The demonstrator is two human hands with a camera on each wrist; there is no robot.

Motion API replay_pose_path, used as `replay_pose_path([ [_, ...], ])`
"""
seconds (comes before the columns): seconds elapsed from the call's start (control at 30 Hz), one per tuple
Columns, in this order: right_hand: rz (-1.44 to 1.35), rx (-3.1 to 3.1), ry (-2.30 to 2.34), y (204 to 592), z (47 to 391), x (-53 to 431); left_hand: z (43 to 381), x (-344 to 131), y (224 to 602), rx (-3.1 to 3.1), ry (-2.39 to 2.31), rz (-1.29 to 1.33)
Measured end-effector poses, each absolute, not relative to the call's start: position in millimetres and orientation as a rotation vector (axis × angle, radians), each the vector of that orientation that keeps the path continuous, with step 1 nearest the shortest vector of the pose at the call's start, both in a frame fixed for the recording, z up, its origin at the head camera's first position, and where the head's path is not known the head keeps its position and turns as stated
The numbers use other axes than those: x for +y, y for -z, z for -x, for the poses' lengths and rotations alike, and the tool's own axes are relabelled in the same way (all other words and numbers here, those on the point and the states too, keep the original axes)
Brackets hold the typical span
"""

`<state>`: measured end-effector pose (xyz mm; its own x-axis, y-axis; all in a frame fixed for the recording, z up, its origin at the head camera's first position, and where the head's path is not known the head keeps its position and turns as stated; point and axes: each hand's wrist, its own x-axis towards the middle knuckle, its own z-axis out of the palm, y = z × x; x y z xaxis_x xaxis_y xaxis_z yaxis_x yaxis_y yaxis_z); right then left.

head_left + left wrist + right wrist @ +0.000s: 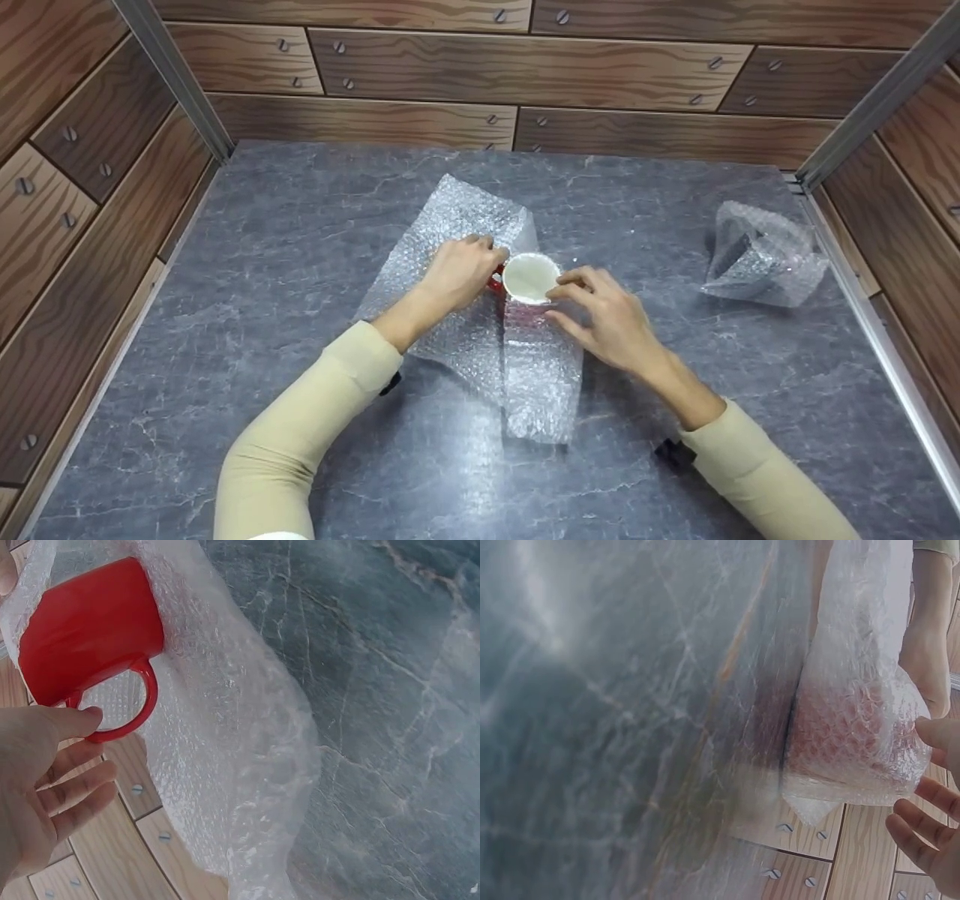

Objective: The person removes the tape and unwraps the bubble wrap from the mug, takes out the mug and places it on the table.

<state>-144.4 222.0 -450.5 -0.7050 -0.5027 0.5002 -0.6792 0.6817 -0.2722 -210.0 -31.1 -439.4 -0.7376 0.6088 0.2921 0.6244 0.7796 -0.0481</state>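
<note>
A red mug (94,626) with a white inside stands upright on a sheet of bubble wrap (450,326) in the middle of the table. My left hand (466,271) pinches the mug's handle (147,706) between thumb and fingers. Part of the sheet wraps the mug's right side, where red shows through the bubbles in the right wrist view. Over there my right hand (611,319) has its fingers spread and loosely bent, with fingertips right at the mug's rim and the wrapped side. One strip of the wrap extends toward the front.
A crumpled bubble-wrap bundle (769,259) lies at the right side of the grey marbled table (300,202). Wood-patterned panels (525,71) stand behind and at both sides, with metal posts (184,82) at the corners.
</note>
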Motion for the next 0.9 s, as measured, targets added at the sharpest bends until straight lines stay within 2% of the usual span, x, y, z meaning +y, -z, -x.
replay_pose_path([
  [0.9,-1.149,-2.353,-0.443,446,148,196,209,-30,441,-2.661,0.034,0.938],
])
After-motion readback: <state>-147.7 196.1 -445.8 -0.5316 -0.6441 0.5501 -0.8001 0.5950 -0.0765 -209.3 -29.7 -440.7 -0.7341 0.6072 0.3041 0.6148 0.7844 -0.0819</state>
